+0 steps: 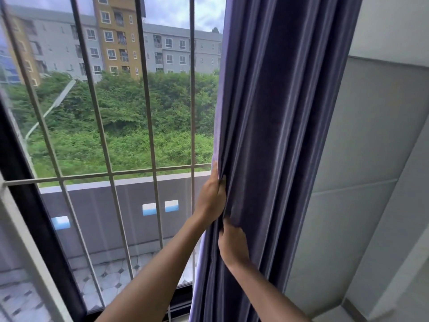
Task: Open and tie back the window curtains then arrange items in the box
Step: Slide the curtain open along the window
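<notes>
Gripping the purple curtain (278, 135) with both hands, you have it bunched in folds at the right side of the window (116, 112), against the pale wall (371, 159). Your left hand (212, 196) curls its fingers around the curtain's leading edge; your right hand (233, 245), just below, pinches a fold. White bars (148, 112) cross the glass.

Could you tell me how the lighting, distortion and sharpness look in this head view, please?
Head view: bright daylight through the window bars, which bow from wide-angle distortion; the purple curtain is darker, with soft sheen on its folds; both the left hand and the right hand look slightly soft.
</notes>
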### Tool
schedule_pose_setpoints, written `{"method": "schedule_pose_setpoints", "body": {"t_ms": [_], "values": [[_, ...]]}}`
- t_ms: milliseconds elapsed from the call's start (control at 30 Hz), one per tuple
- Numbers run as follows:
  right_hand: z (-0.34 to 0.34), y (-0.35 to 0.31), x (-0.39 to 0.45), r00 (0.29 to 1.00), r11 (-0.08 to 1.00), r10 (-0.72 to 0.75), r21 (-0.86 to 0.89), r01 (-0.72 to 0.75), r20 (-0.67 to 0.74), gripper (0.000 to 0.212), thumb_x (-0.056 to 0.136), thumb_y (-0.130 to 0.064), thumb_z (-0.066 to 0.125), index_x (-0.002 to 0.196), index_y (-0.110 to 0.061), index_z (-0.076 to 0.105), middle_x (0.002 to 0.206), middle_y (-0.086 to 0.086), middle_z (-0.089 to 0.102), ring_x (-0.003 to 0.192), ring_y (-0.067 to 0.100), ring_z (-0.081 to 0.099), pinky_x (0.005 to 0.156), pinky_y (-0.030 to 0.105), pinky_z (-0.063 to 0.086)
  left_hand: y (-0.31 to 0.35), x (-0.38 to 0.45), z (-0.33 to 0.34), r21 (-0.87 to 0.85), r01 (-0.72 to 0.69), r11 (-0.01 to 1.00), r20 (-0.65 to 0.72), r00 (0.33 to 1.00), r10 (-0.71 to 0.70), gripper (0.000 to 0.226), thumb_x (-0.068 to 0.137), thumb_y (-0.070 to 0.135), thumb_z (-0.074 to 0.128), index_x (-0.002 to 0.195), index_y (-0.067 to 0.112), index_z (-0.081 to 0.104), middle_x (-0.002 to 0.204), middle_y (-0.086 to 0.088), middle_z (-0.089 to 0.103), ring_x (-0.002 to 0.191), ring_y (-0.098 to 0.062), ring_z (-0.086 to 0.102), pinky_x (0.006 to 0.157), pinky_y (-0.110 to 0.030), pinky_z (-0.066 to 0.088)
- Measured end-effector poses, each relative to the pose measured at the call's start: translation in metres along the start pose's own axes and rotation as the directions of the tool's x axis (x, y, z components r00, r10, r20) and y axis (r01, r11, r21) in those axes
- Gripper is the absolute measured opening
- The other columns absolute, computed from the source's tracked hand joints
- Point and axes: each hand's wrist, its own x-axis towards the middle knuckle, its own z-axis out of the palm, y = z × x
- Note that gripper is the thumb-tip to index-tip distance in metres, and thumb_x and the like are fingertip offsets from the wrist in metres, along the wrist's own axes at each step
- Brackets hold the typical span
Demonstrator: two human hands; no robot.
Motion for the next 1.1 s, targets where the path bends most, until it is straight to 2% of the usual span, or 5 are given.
{"method": "schedule_pose_setpoints", "body": {"t_ms": [333,600,733,867,1100], "values": [[0.001,-0.013,-0.008,0.996,0.995,-0.091,0.047,0.092,-0.02,0.045,0.098,-0.005,0.033,0.14,-0.016,0.044,0.119,0.012,0.067,0.101,0.03,0.066,0.088,0.038,0.052,0.001,-0.008,0.003,-0.01,-0.004,1.0,0.072,0.997,0.005,0.074,0.091,0.059,0.036,0.149,0.016,0.023,0.146,-0.004,0.044,0.129,-0.017,0.045,0.102,-0.027,0.039],[-0.025,-0.014,-0.01,0.939,0.993,-0.068,0.118,0.03,0.338,0.057,0.081,-0.011,0.043,0.135,-0.028,0.045,0.113,0.012,0.065,0.085,0.028,0.061,0.071,0.03,0.047,-0.007,-0.006,0.002,0.164,-0.084,0.983,-0.002,0.996,0.085,0.051,0.092,-0.005,0.032,0.142,-0.002,0.032,0.125,-0.019,0.058,0.106,-0.034,0.058,0.084,-0.033,0.045],[-0.091,-0.01,0.033,0.989,0.981,-0.076,0.169,0.097,-0.123,0.05,0.079,-0.008,0.055,0.127,-0.019,0.057,0.128,0.006,0.061,0.116,0.027,0.057,0.098,0.03,0.043,-0.019,-0.002,-0.004,0.203,-0.118,0.972,-0.025,0.992,0.126,0.052,0.089,-0.008,0.029,0.14,-0.003,0.035,0.132,-0.021,0.054,0.115,-0.034,0.054,0.091,-0.033,0.044],[-0.166,-0.008,0.098,0.759,0.969,-0.115,0.095,0.227,-0.64,0.051,0.075,-0.004,0.059,0.126,-0.006,0.056,0.137,0.021,0.045,0.129,0.033,0.042,0.11,0.03,0.028,-0.016,-0.003,-0.001,0.198,-0.09,0.976,-0.009,0.996,0.094,0.058,0.085,-0.012,0.029,0.143,-0.002,0.032,0.128,-0.02,0.057,0.104,-0.036,0.059,0.086,-0.041,0.049],[-0.197,0.007,0.145,0.88,0.915,0.042,0.371,0.156,-0.473,0.066,0.085,-0.003,0.062,0.143,-0.008,0.031,0.135,0.005,0.051,0.117,0.013,0.052,0.103,0.021,0.04,-0.012,-0.005,0.005,0.191,-0.056,0.98,0.038,0.998,0.049,0.066,0.083,-0.011,0.028,0.147,0.005,0.025,0.126,-0.018,0.058,0.102,-0.035,0.059,0.087,-0.047,0.05]]}}
